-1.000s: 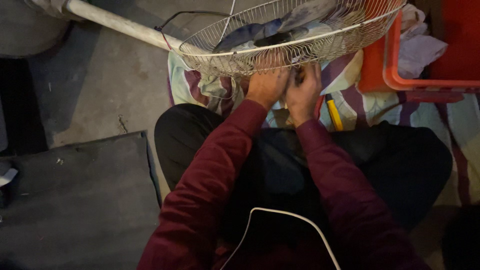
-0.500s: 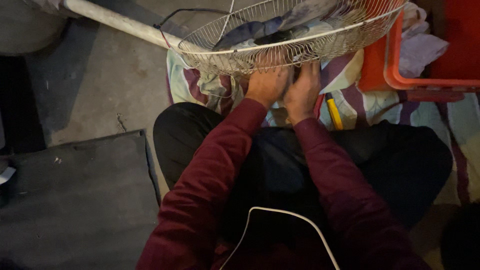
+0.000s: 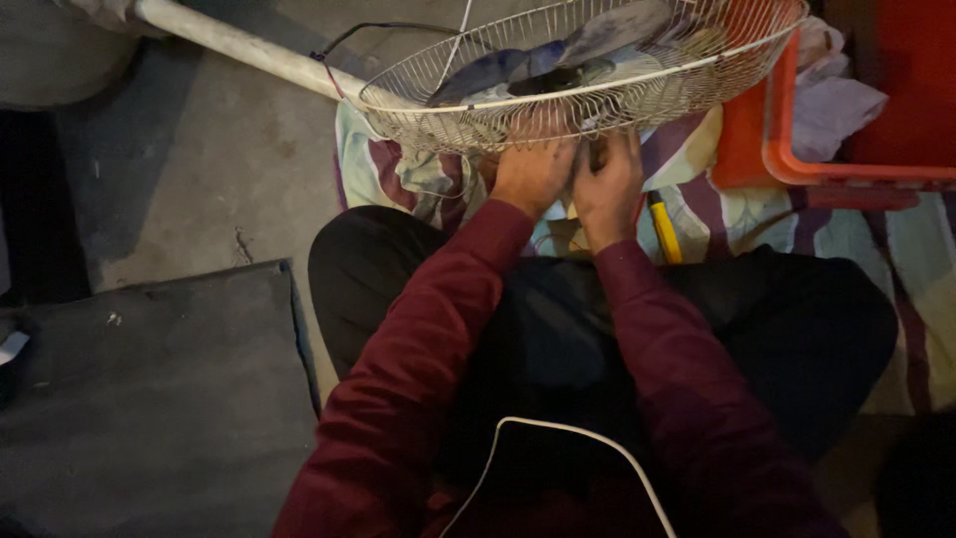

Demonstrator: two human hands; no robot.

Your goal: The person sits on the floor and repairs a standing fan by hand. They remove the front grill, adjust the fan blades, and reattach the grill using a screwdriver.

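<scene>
While both arms in dark red sleeves reach forward over the crossed legs, the left hand (image 3: 533, 171) and right hand (image 3: 605, 184) sit pressed side by side right under the near rim of a wire fan guard (image 3: 578, 75), so the thing they're busy with is dead ahead and a bit above the knuckles, touching them. The guard lies tilted, its open bowl facing up and away, with the grey fan blades (image 3: 558, 55) showing through the mesh, and a pale pole (image 3: 239, 45) runs off from it toward the upper left, so the fan's long axis goes left and away from the person. Both hands are equally close, neither has the edge. The left one looks curled with the fingers tucked up against the bottom wires, the right one likewise bent around something dark at the rim, but honestly I can't tell what exactly either is pinching since the mesh and shadow hide the fingertips. A yellow-handled tool (image 3: 664, 227) lies on the striped cloth (image 3: 398, 169) just right of the right wrist, and an orange crate (image 3: 787, 149) sits beyond that. Dark mat (image 3: 149, 399) off to the left.
</scene>
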